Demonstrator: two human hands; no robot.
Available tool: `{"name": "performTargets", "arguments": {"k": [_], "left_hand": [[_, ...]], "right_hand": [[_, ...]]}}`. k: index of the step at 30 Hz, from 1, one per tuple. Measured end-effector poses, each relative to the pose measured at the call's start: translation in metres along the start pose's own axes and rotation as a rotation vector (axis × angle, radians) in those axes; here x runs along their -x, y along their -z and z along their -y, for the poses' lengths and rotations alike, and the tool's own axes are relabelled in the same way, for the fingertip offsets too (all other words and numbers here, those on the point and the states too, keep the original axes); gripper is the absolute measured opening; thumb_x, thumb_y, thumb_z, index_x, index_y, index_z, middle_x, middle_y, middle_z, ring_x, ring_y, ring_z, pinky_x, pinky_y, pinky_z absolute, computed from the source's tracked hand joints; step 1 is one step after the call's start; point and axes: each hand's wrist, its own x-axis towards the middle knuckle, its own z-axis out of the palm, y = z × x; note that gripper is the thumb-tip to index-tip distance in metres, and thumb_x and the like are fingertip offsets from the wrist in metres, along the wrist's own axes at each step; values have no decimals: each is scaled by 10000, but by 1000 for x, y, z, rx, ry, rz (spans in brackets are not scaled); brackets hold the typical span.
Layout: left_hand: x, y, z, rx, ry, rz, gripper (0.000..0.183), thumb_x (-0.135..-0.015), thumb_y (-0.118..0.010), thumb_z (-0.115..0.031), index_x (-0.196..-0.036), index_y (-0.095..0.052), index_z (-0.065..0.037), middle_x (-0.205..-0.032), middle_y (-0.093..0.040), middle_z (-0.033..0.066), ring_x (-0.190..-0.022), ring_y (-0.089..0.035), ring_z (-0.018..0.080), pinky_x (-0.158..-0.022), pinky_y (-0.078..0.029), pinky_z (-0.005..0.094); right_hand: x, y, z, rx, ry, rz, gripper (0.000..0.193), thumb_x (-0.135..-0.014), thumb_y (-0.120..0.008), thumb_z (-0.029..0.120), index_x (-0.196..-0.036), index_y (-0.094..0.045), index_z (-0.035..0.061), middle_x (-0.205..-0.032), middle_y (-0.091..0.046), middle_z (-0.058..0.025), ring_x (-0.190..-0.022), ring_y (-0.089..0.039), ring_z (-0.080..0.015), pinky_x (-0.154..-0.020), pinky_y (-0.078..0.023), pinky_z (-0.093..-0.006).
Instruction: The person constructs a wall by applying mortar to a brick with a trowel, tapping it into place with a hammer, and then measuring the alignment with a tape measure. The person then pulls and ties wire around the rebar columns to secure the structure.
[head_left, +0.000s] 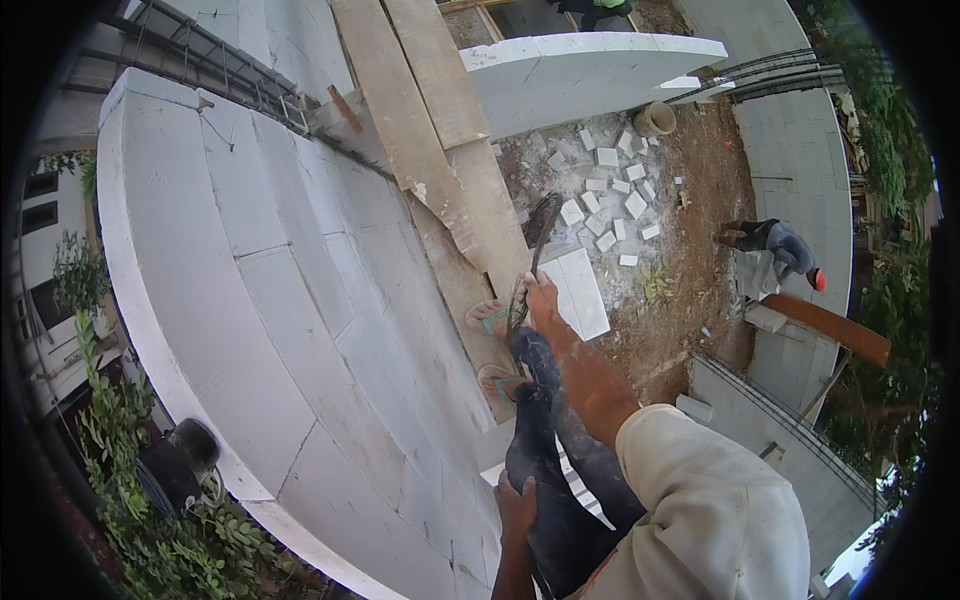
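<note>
My right hand is closed around a long, dark, narrow thing, rope-like or strap-like; its exact kind is unclear. One end reaches out over the ground below, and the other hangs down beside my knee. My left hand lies against the thigh of my dark trousers, with its fingers loosely apart and nothing visible in it. My feet, in green-strapped sandals, stand on wooden planks that run beside a white block wall.
A black bucket sits at the wall's outer edge. Far below lie scattered white block pieces, larger white slabs and a round container. A person in a red cap bends near a brown board. Steel rebar crosses the upper left.
</note>
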Motion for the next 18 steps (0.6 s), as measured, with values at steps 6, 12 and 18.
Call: {"name": "performTargets", "arguments": {"k": [6, 12, 18], "left_hand": [[39, 6, 11, -18, -68, -86, 712, -939, -683, -338, -1471, -454, 75, -1388, -536, 354, -1312, -523, 487, -1137, -409, 512], [85, 59, -98, 222, -335, -129, 528, -1031, -626, -305, -1381, -562, 85, -1338, -632, 255, -1219, -647, 320, -1052, -489, 392], [145, 111, -237, 380, -587, -173, 571, -1087, -528, -396, -1412, -563, 73, -1386, -629, 221, -1317, -584, 314, -1124, -431, 413]], "right_hand": [[67, 132, 84, -237, -67, 112, 254, -1049, -623, 317, -1104, -622, 69, -660, -383, 79, -545, -384, -55, -497, -356, -252], [214, 190, 158, -69, -223, 278, 319, -1046, -633, 344, -1102, -651, 31, -687, -431, 61, -557, -405, -60, -483, -355, -247], [361, 144, 271, -112, 292, 257, 286, -1078, -588, 288, -1177, -655, 28, -730, -518, 29, -626, -485, -79, -583, -426, -254]]}}
